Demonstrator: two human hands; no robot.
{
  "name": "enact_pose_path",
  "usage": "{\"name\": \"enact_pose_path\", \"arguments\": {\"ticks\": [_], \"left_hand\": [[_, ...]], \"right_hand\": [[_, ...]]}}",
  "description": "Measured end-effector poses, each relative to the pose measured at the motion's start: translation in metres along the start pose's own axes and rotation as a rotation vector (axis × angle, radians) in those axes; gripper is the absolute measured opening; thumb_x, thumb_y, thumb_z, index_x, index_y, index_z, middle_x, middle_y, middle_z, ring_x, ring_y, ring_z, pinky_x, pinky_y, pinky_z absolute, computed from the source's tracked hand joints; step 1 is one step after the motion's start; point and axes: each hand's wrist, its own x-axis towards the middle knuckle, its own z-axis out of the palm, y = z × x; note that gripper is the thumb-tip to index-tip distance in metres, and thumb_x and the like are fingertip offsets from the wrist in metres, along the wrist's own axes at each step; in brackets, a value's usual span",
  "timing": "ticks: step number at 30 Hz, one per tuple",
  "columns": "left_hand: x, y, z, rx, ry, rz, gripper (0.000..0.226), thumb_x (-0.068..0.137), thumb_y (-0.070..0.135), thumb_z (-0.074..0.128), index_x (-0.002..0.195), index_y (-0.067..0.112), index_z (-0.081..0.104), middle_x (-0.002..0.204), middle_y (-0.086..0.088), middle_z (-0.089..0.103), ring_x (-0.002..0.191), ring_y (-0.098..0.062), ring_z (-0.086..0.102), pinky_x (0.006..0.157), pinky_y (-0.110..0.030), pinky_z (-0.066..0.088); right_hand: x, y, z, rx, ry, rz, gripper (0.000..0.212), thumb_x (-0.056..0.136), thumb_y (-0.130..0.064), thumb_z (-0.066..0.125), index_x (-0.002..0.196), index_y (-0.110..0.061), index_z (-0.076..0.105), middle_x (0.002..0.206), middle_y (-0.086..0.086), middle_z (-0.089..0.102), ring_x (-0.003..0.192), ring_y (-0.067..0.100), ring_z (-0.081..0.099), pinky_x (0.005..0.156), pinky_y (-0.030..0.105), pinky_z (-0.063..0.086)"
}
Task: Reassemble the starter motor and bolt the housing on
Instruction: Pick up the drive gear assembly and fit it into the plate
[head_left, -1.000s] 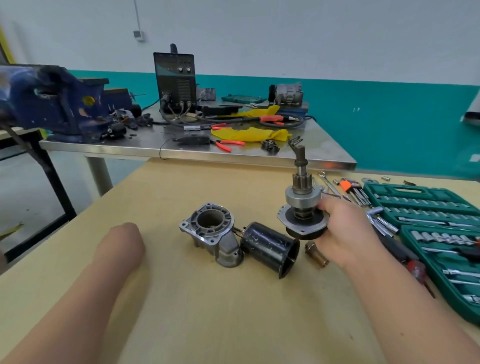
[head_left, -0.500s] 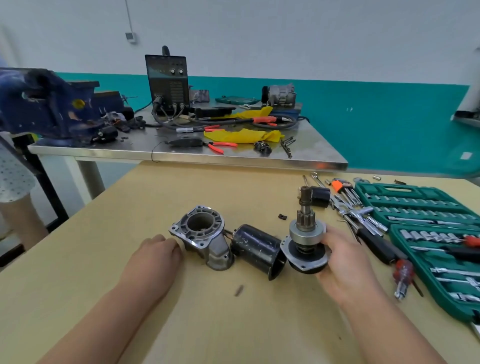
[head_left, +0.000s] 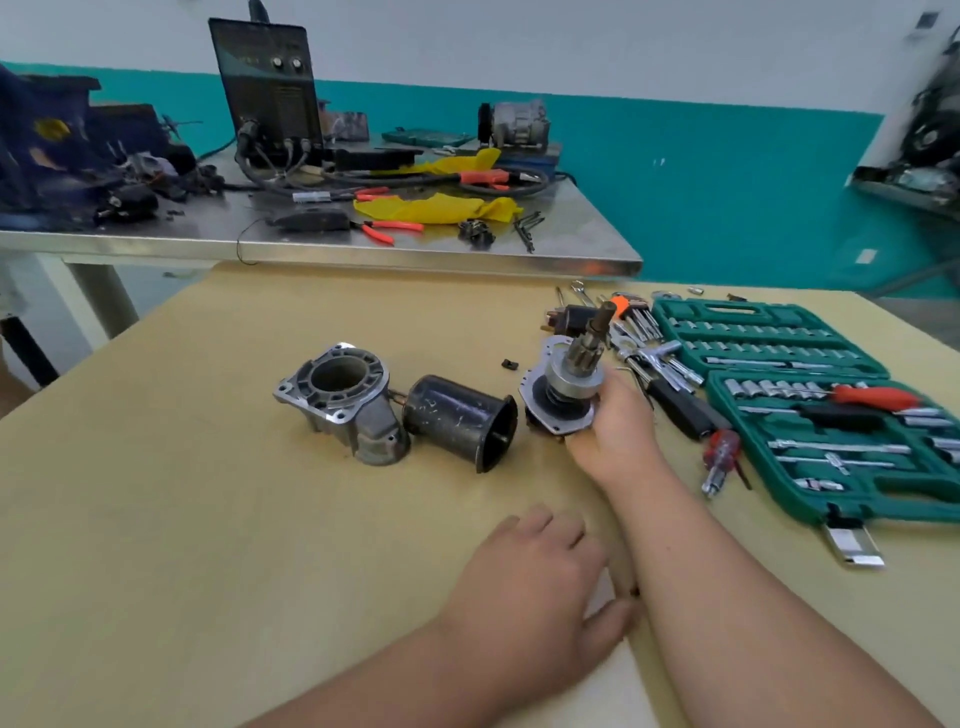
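Observation:
My right hand (head_left: 618, 426) grips the pinion drive assembly (head_left: 566, 384), a toothed shaft on a round plate, tilted just above the wooden table. To its left lies the black cylindrical motor body (head_left: 457, 421) on its side, its open end facing right. Beside that stands the grey aluminium housing (head_left: 343, 400), mouth upward. My left hand (head_left: 540, 587) rests low on the table near my right forearm, fingers curled down at a small dark piece I cannot make out. A black solenoid (head_left: 571, 319) lies behind the drive assembly.
An open green socket set (head_left: 810, 405) fills the right side, with loose wrenches, hex keys (head_left: 634, 312) and a red-handled screwdriver (head_left: 719, 457) next to it. A steel bench (head_left: 363, 249) behind holds a welder, pliers, yellow cloth and a blue vise.
My left hand left the housing and moved right and toward me, down next to my right forearm. The drive assembly tilted and shifted slightly right in my right hand.

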Motion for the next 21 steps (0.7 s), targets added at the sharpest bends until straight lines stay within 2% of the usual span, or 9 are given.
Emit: {"name": "enact_pose_path", "arguments": {"ticks": [3, 5, 7, 10, 14, 18, 21], "left_hand": [[0.002, 0.006, 0.003, -0.042, -0.051, -0.029, 0.038, 0.079, 0.054, 0.043, 0.082, 0.025, 0.067, 0.077, 0.004, 0.057, 0.074, -0.018, 0.057, 0.066, -0.026, 0.052], [0.009, 0.013, 0.008, -0.056, -0.07, -0.034, 0.032, 0.082, 0.046, 0.046, 0.087, 0.019, 0.063, 0.086, -0.001, 0.056, 0.084, -0.023, 0.053, 0.076, -0.034, 0.049], [0.016, 0.016, 0.011, -0.069, -0.076, -0.063, 0.024, 0.086, 0.038, 0.048, 0.089, 0.016, 0.059, 0.093, -0.005, 0.055, 0.091, -0.026, 0.048, 0.081, -0.036, 0.042], [0.029, 0.02, 0.008, -0.043, -0.127, -0.144, 0.022, 0.089, 0.027, 0.048, 0.095, 0.01, 0.061, 0.098, -0.011, 0.057, 0.096, -0.03, 0.048, 0.079, -0.035, 0.037], [0.046, 0.026, 0.006, -0.03, -0.224, -0.229, 0.015, 0.087, 0.012, 0.049, 0.094, 0.005, 0.06, 0.098, -0.015, 0.058, 0.095, -0.034, 0.052, 0.069, -0.033, 0.033], [0.054, 0.027, 0.003, 0.13, -0.299, -0.094, 0.015, 0.091, 0.005, 0.047, 0.101, 0.004, 0.058, 0.102, -0.015, 0.06, 0.094, -0.034, 0.054, 0.069, -0.035, 0.031], [0.045, 0.018, -0.001, 0.28, -0.356, 0.017, 0.019, 0.096, 0.009, 0.04, 0.11, 0.005, 0.053, 0.108, -0.014, 0.058, 0.098, -0.032, 0.055, 0.073, -0.037, 0.037]], "right_hand": [[0.008, -0.002, -0.003, 0.092, 0.035, 0.027, 0.017, 0.087, -0.005, 0.056, 0.093, 0.001, 0.071, 0.094, 0.021, 0.068, 0.084, 0.034, 0.068, 0.089, 0.048, 0.051], [0.011, -0.003, -0.006, 0.159, 0.033, 0.021, 0.02, 0.088, -0.005, 0.056, 0.084, -0.002, 0.076, 0.091, 0.02, 0.071, 0.081, 0.032, 0.07, 0.081, 0.045, 0.057], [0.011, -0.007, -0.009, 0.219, 0.021, 0.019, 0.023, 0.089, -0.005, 0.055, 0.082, -0.003, 0.076, 0.088, 0.018, 0.072, 0.078, 0.03, 0.072, 0.074, 0.042, 0.059], [0.009, -0.014, -0.013, 0.256, 0.007, 0.007, 0.015, 0.087, -0.002, 0.055, 0.091, -0.001, 0.069, 0.087, 0.018, 0.072, 0.077, 0.029, 0.072, 0.073, 0.043, 0.059], [0.002, -0.019, -0.012, 0.245, -0.048, -0.004, 0.018, 0.08, -0.003, 0.06, 0.095, -0.001, 0.07, 0.094, 0.019, 0.07, 0.084, 0.032, 0.069, 0.09, 0.05, 0.052], [0.0, -0.023, -0.012, 0.178, -0.062, -0.028, 0.028, 0.085, -0.001, 0.055, 0.11, 0.005, 0.065, 0.103, 0.025, 0.062, 0.097, 0.038, 0.062, 0.098, 0.056, 0.045], [-0.003, -0.023, -0.013, 0.174, -0.037, -0.026, 0.021, 0.086, 0.001, 0.053, 0.099, 0.005, 0.069, 0.097, 0.025, 0.063, 0.094, 0.039, 0.063, 0.091, 0.054, 0.05]]}}
